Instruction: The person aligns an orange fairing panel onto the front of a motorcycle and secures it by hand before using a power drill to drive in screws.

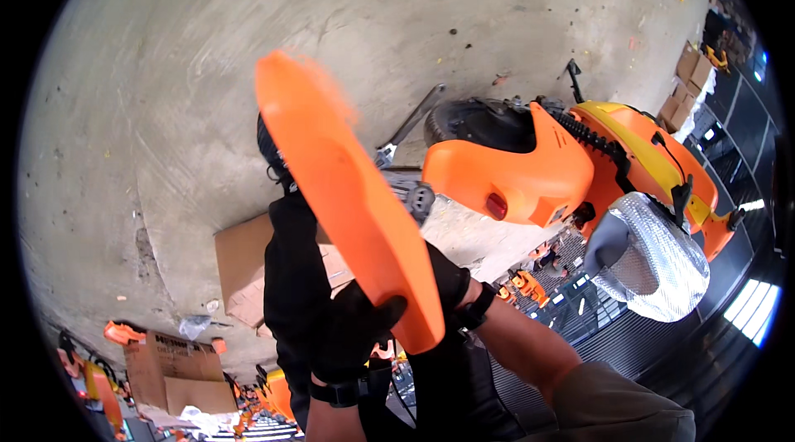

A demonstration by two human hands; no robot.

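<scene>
One long orange panel (356,202) is held up in front of the person, slanting from its near end at the hands to a blurred far end on the left. The left hand (362,328), dark-gloved, grasps the near end from the left, thumb lying across the orange face; its forearm points almost straight away from the near side, a black band (338,393) at the wrist. The right hand (448,276) sits by the panel's right edge, partly hidden, so whether its fingers grip cannot be told; that forearm slants in from the near right. Farther right is an orange-and-yellow scooter (509,181); on the left, a cardboard box (244,264).
</scene>
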